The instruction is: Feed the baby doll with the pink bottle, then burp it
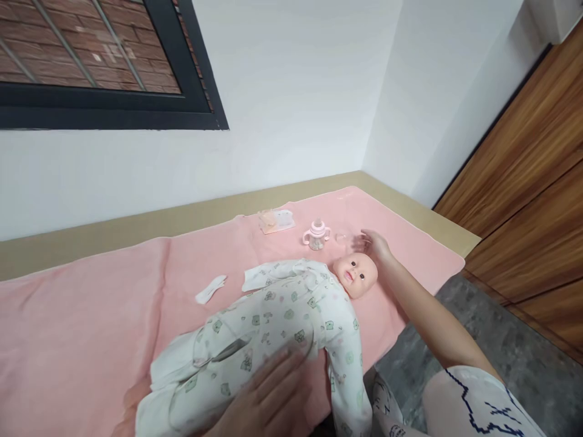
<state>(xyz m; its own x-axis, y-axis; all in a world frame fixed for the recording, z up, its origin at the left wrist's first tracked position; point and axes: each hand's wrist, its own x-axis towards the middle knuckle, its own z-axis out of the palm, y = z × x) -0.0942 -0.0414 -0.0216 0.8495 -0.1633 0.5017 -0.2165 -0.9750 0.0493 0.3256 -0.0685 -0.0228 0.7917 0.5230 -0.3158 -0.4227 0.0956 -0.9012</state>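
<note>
A baby doll in a white printed romper lies on its back, head to the right. My left hand is at the near side of the doll's body, fingers stretched out and slightly blurred, holding nothing. Beyond the doll's head is my right hand, its fingers extended and partly blurred. Close to those fingertips lies a small clear cap-like piece; I see no grip on it. A pink two-handled baby bottle stands upright just left of it.
A pink blanket covers most of the tan surface. On it lie a flat plastic packet and a small white cloth piece. White walls and a dark-framed window rise behind; wooden panels stand right.
</note>
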